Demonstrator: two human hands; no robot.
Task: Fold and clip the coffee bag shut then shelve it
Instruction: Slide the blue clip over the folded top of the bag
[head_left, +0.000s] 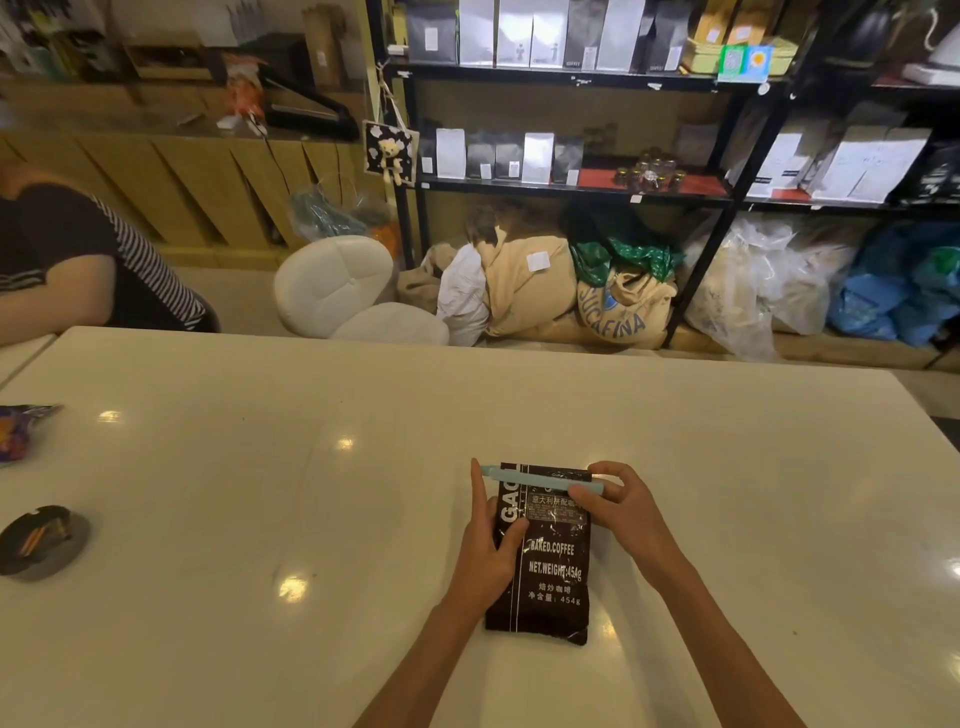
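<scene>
coffee bag (550, 571) between both hands | left hand (485, 558) grips its edge | right hand (621, 512) pinches clip (540, 478) end | reads BAKED.COFFEE, NET.WEIGHT:454g

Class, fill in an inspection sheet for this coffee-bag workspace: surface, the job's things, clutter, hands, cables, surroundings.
Surface: glossy white table with lamp reflections on it.
Job's things: coffee bag, dark, lying flat on the table; pale blue bag clip lies across its top edge.
Clutter: colourful packet and dark round dish at the table's left side.
Hands: left hand holds the bag's left side, thumb on its front; right hand pinches the clip's right end.
Cables: nothing seen.
Surroundings: black shelving stocked with upright bags, burlap sacks under it, white cushioned seat, another person at the left.
</scene>
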